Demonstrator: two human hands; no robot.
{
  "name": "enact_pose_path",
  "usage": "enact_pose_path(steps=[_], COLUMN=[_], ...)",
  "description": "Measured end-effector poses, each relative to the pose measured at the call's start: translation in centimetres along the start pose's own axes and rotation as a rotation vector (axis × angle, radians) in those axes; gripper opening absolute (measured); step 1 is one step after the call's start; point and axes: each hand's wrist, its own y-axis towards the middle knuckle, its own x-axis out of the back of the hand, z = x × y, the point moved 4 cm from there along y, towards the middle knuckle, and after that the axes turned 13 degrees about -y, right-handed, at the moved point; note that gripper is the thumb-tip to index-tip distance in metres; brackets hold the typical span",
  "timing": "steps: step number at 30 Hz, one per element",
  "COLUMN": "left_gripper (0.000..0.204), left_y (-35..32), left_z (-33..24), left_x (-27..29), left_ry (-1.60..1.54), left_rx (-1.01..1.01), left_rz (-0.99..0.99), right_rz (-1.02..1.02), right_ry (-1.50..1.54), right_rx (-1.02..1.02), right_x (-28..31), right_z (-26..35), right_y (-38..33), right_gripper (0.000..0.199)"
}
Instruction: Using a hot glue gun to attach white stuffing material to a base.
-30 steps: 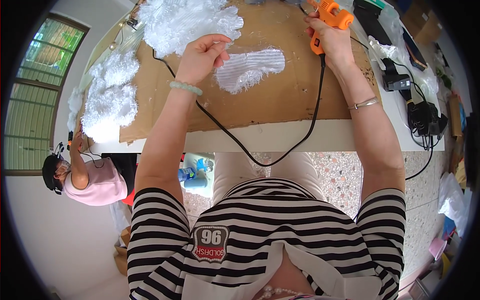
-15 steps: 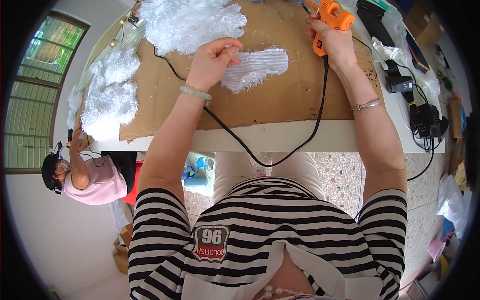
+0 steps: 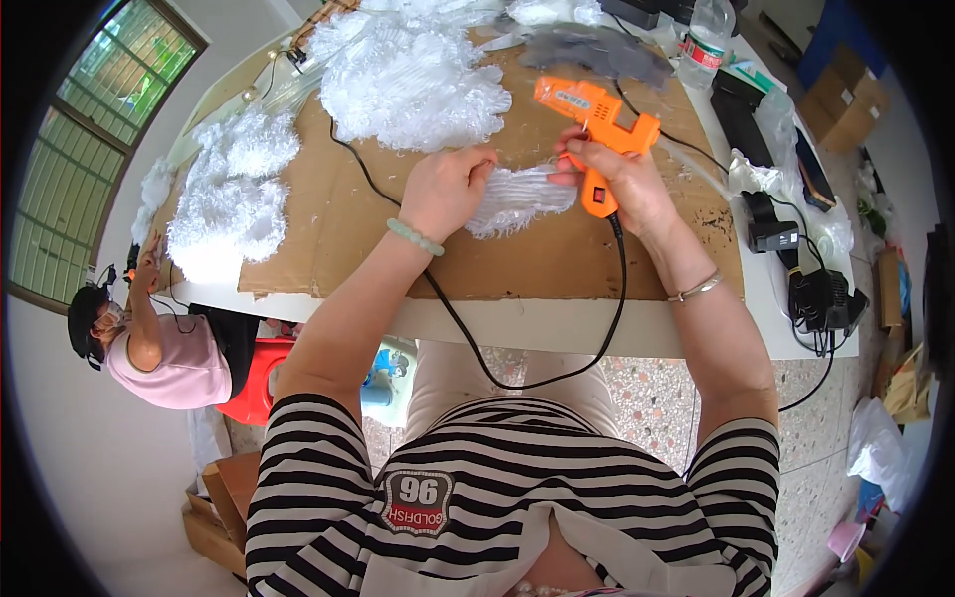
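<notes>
My right hand (image 3: 629, 184) is wrapped round an orange hot glue gun (image 3: 589, 105), whose nozzle points to the far left. Its fingertips reach the right end of a small piece of white fringed fabric (image 3: 517, 204), seemingly touching it. My left hand (image 3: 448, 191) is closed at the fabric's upper left edge, fingers curled in; what they pinch, if anything, is hidden. The fabric lies on a sheet of brown cardboard (image 3: 388, 269). From the gun's handle a black cord (image 3: 614, 318) loops over the table's near edge and back beneath my left forearm.
Piles of white fringed material (image 3: 413, 85) lie beyond and left (image 3: 231, 189). Dark sheer material (image 3: 597, 55) and a plastic bottle (image 3: 704, 45) stand at the back. Power adapters (image 3: 826, 298) sit at the right edge. Another person (image 3: 174, 358) works at the far left.
My right hand has brought the glue gun leftward to the fabric, turning its nozzle to the left. My left hand has curled in at the fabric's edge. The whole view has shifted too.
</notes>
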Motion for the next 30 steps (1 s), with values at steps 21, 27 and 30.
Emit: enact_pose_path(steps=[21,27,30], left_gripper=[0.013,0.007,0.016], left_y=[-2.8,-4.1,-4.7], left_z=[0.8,-0.7,-2.8], left_x=[4.7,4.6,3.2], left_ry=[-0.084,-0.119,0.014], left_rx=[0.093,-0.113,-0.344], left_rz=[-0.15,-0.139,-0.038], right_rz=[0.091,0.07,0.081], right_ry=[-0.172,-0.171,-0.165], right_rx=[-0.106,-0.086,-0.085], right_x=[-0.8,-1.0,-1.1], right_z=[-1.5,-1.6,-1.8], right_y=[0.1,0.1,0.2], right_gripper=[0.023,0.022,0.022])
